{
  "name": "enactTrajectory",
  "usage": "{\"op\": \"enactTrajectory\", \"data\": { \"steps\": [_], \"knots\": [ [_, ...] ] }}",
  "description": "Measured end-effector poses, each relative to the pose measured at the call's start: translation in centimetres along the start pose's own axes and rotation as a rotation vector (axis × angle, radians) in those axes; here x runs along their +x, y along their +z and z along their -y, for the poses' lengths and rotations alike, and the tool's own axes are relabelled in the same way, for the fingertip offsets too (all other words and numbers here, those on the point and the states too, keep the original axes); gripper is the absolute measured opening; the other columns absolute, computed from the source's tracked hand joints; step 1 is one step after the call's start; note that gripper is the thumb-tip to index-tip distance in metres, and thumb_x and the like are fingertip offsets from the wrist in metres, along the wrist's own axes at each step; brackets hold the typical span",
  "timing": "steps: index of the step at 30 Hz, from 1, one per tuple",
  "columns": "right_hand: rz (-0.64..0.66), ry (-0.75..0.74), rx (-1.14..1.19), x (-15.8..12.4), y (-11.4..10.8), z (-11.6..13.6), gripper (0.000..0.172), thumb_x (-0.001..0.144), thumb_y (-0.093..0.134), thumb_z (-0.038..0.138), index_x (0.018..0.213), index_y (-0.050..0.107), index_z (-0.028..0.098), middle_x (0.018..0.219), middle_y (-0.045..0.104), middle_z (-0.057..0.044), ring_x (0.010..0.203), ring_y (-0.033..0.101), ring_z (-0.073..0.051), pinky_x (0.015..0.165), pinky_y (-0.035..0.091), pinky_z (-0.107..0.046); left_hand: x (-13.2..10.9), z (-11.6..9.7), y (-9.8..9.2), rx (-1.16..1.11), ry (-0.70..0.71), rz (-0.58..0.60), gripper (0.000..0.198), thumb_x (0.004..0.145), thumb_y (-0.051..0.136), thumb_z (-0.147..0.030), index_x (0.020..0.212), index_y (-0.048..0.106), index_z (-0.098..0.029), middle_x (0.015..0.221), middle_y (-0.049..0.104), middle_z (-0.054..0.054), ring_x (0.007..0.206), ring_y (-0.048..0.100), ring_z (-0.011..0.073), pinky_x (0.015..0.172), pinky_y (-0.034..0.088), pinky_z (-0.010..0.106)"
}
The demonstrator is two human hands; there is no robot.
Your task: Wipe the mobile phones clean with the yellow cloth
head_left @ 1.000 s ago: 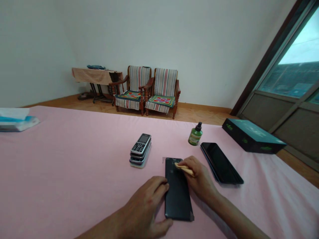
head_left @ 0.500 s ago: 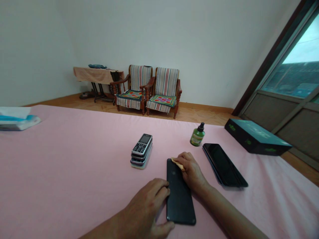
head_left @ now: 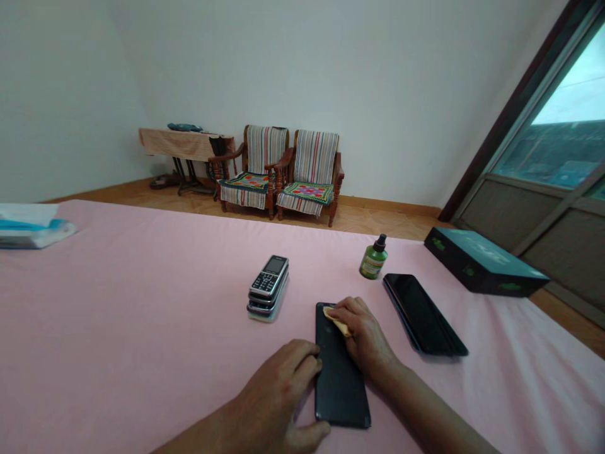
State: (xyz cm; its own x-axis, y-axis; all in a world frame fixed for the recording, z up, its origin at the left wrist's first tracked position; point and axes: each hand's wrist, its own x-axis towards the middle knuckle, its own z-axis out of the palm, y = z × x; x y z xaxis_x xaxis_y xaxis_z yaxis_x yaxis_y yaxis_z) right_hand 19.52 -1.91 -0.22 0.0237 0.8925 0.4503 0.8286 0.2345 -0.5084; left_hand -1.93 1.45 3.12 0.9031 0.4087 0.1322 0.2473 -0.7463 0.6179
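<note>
A slim black tablet (head_left: 339,378) lies flat on the pink cloth, a faint round mark near its far end. My left hand (head_left: 288,384) grips its left side, fingertips on the long edge and thumb at the near corner. In my right hand (head_left: 366,334) a folded yellow cloth (head_left: 338,321) is pressed against the tablet's far end; the fingers partly cover it. Left of the far end stands a small stack of phones (head_left: 269,284), a keypad phone on top. To the right lie stacked dark slabs (head_left: 425,315) with a glossy black screen uppermost.
A green spray bottle (head_left: 373,260) with a black top stands beyond the slabs. At the right edge is a black and teal box (head_left: 486,261). A white and blue packet (head_left: 35,227) lies far left on the pink cloth (head_left: 142,302). Two wooden chairs (head_left: 309,161) stand beyond.
My right hand has slid the yellow cloth slightly nearer along the tablet. My left hand keeps its hold, and the tablet stays in place.
</note>
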Motion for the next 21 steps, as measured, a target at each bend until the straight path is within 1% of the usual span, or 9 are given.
{"op": "enactTrajectory", "data": {
  "steps": [4, 12, 15, 21],
  "knots": [
    [0.004, 0.001, 0.005, -0.15, 0.1, 0.04, 0.046, 0.077, 0.048, -0.007, 0.107, 0.069, 0.021, 0.09, 0.062, -0.007, 0.087, 0.051, -0.023, 0.074, 0.046, -0.036, -0.01, 0.05, 0.07, -0.008, 0.004, 0.0, 0.057, 0.064, 0.08, -0.018, 0.116, 0.059, -0.014, 0.122, 0.056, 0.012, 0.113, 0.053, 0.0273, 0.102, 0.046, 0.036],
    [0.011, 0.004, 0.011, -0.24, 0.21, -0.11, 0.049, 0.073, 0.048, -0.01, 0.106, 0.068, 0.02, 0.091, 0.06, -0.007, 0.088, 0.049, -0.023, 0.075, 0.044, -0.036, 0.17, -0.64, -0.44, -0.009, -0.023, 0.007, 0.055, 0.063, 0.081, -0.017, 0.114, 0.06, -0.014, 0.121, 0.056, 0.012, 0.113, 0.053, 0.0271, 0.101, 0.046, 0.036],
    [0.01, 0.008, 0.012, -0.26, 0.2, -0.05, 0.051, 0.073, 0.046, -0.011, 0.106, 0.067, 0.02, 0.092, 0.06, -0.007, 0.089, 0.049, -0.022, 0.075, 0.044, -0.036, 0.18, -0.61, -0.41, -0.012, -0.021, 0.006, 0.055, 0.063, 0.08, -0.016, 0.114, 0.06, -0.013, 0.12, 0.056, 0.012, 0.113, 0.052, 0.0269, 0.102, 0.045, 0.035],
    [0.004, 0.012, 0.012, -0.34, 0.31, 0.0, 0.049, 0.073, 0.047, -0.01, 0.106, 0.067, 0.02, 0.092, 0.06, -0.007, 0.09, 0.049, -0.023, 0.075, 0.044, -0.036, 0.1, -0.32, -0.15, -0.013, -0.014, 0.002, 0.057, 0.062, 0.082, -0.015, 0.114, 0.06, -0.012, 0.12, 0.056, 0.013, 0.112, 0.053, 0.0269, 0.101, 0.046, 0.035]
  ]
}}
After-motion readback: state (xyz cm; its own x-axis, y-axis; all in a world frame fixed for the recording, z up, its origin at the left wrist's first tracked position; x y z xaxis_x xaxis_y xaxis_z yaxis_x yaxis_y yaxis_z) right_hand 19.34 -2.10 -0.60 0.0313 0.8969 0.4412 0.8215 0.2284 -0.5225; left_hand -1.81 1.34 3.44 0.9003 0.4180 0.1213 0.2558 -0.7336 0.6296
